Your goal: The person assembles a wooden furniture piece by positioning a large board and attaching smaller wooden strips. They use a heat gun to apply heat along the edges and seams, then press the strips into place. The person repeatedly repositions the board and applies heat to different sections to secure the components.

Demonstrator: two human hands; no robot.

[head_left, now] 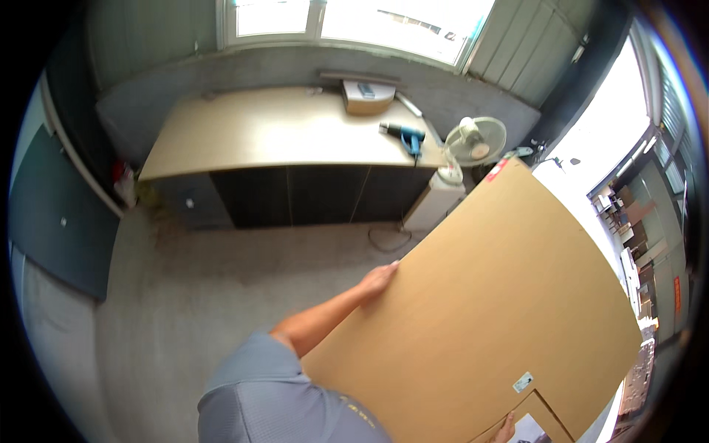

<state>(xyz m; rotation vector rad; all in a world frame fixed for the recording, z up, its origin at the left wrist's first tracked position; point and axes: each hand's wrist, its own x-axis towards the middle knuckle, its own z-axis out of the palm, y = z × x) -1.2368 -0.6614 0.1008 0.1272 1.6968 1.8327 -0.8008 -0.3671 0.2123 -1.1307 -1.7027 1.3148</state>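
Observation:
A large, flat cardboard carton [487, 295] fills the lower right in front of me, tilted, with its far end raised toward the fan. My left hand [379, 282] is closed on its left edge, arm stretched forward. Low in the picture, my right hand [505, 428] is partly cut off by the frame. Its visible fingers press against the carton beside a smaller outlined panel [529, 413] bearing a printed picture. A small white label [523, 382] is stuck just above that panel. Red tape or a red mark [498, 169] shows at the far corner.
Ahead stands a long, light-topped workbench [273, 133] with dark cabinet fronts. A blue heat gun [405, 136] and a small box [367, 97] lie on top. The fan [476, 142] stands on a white pedestal [434, 201] near the carton. A cord [389, 241] loops on the floor.

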